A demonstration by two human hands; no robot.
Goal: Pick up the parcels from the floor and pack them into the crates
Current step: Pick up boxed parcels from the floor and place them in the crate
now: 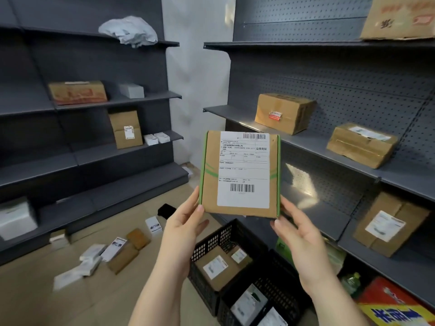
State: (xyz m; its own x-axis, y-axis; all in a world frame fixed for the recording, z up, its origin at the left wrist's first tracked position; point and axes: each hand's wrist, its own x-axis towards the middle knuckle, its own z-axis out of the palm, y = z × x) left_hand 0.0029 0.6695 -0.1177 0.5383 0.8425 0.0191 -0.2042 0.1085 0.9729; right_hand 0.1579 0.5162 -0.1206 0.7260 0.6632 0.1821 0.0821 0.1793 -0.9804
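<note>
Pinching green-edged brown parcel [210,191], white barcode label [243,170], left hand [186,223] and right hand [297,231] below

The white label [243,170] on the parcel [210,191] reads 业务类型 at its right edge, w/ barcodes at top & bottom, other print too small to read; the red-yellow box [395,307] below-right of the parcel has big blue chars, cut off, not legible.

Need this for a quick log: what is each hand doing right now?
Left hand: holds the cardboard parcel at its lower left corner.
Right hand: holds the same parcel at its lower right corner.
</note>
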